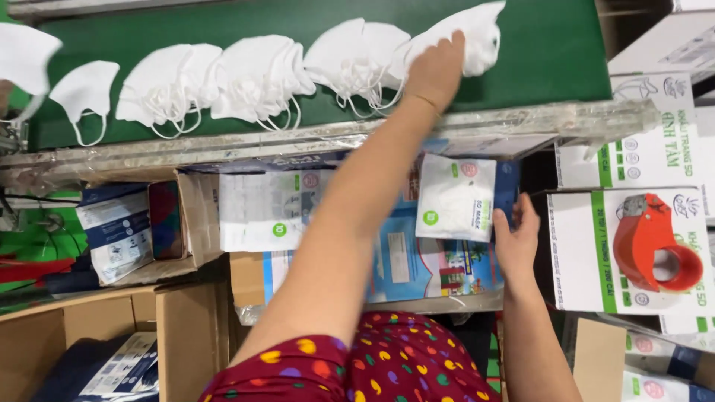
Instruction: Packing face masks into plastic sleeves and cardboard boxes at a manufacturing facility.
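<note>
So the big green conveyor surface [551,52] runs across the far side of both hands, and white folded masks sit on it in a row stretching off to the left of the left hand [438,68]. I count roughly five clumps, a couple of them overlapping pairs, so maybe eight or nine masks, hard to be exact. That left hand is reached way out and closed on the rightmost white mask [480,33], pinching its near edge. Right of the right hand there's a stack of white and green cartons [588,253], at least three, with one red tape dispenser [655,242] resting on the nearest. Below the left arm lies a flat pile of clear pouches [261,212]. The right hand [515,242] sits close to the body, fingers wrapped on the edge of one small white pouch [456,197], held upright. Looks like early going for this pouch: I can't tell if anything's in it, and most of the masks are still on the belt.
</note>
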